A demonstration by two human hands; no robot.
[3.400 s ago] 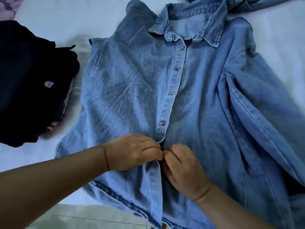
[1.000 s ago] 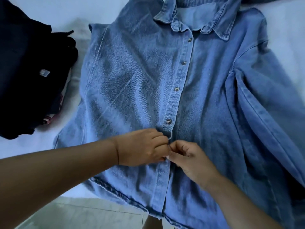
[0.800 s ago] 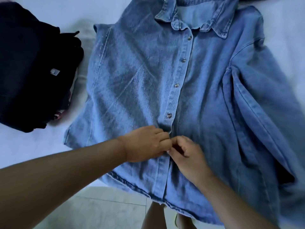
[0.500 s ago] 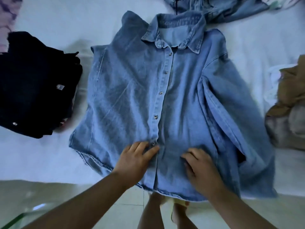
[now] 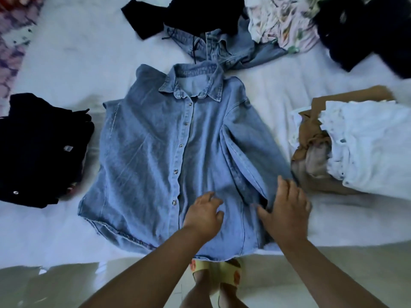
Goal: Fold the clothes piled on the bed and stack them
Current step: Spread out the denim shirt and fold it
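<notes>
At the bottom of the frame the person's feet in yellow sandals [image 5: 219,274] stand on a pale floor [image 5: 66,283], close against the edge of the bed [image 5: 66,52]. Just above them both hands lie over the lower part of a denim shirt [image 5: 144,152] that is spread face up in the centre of the frame, collar toward the top, hem hanging slightly over the bed's edge.

The left hand [image 5: 203,215] rests low on the shirt just right of the button placket, fingers loosely bent and spread, gripping nothing. The right hand [image 5: 287,210] lies wide, fingers straight, at the lower right side of the shirt where the sleeve [image 5: 249,152] lies folded down along the body; whether it presses the cloth or floats just over it cannot be told.

The placket looks buttoned down its length, so the step in hand seems to be smoothing and squaring the shirt before the first fold. The next move probably calls for taking the right side with its sleeve and bringing it across toward the middle, keeping the front flat.

At the left of the frame lies a dark folded stack [image 5: 40,150]. At the right, white and brown garments [image 5: 355,147] lie together. Along the top of the frame the unfolded pile [image 5: 222,38] waits: black, denim and floral pieces.
</notes>
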